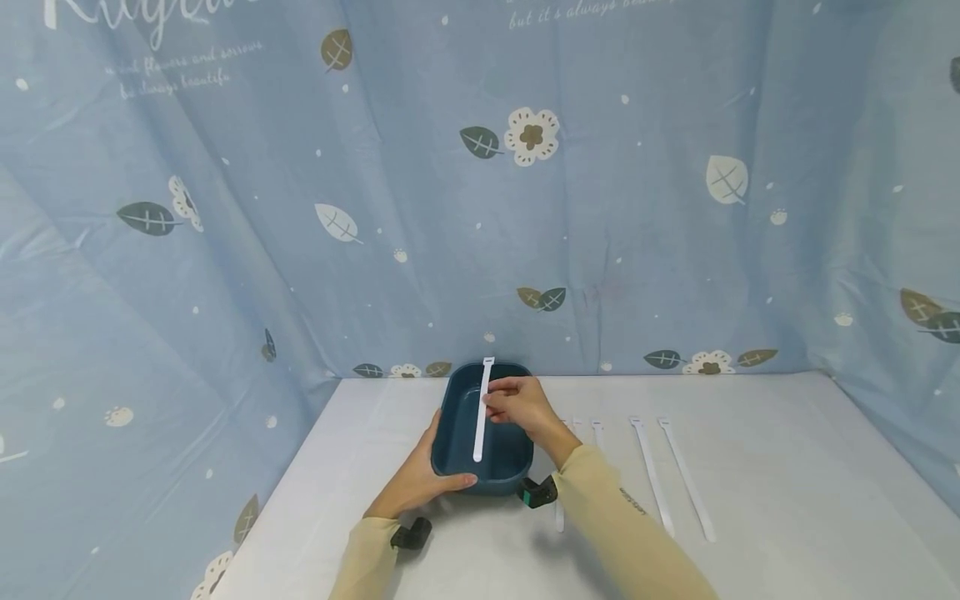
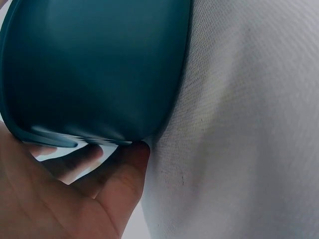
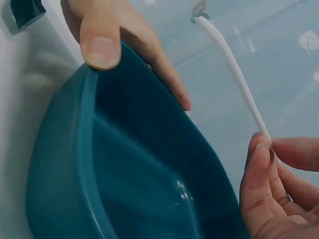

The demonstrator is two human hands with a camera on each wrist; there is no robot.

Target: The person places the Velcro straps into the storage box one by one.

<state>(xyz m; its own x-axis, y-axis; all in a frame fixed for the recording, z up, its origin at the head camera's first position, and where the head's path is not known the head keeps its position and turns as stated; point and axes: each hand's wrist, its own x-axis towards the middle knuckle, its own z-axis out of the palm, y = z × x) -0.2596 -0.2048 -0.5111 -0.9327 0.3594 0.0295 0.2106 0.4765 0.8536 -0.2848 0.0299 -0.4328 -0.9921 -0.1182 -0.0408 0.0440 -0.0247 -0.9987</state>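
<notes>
A dark teal plastic basin [image 1: 491, 486] [image 2: 94, 69] stands on the white table, its inside facing up in the head view. My left hand [image 1: 417, 473] [image 2: 75, 199] grips its near left corner, thumb over the near rim and fingers along the left side. Over the basin, my right hand [image 1: 523, 406] [image 3: 276, 199] pinches a white strap [image 1: 481, 425] [image 3: 234, 69] between thumb and fingertips. The strap is long and flat, with a slotted head at its far end and a rounded near end. It overlaps the basin's inside in the head view.
Several matching white straps lie on the table to the right, two of them [image 1: 652, 475] [image 1: 688, 479] in plain sight and others partly behind my right forearm. A blue curtain [image 1: 450, 250] with leaf prints hangs along the table's back and left. Dark devices [image 1: 411, 534] sit at both wrists.
</notes>
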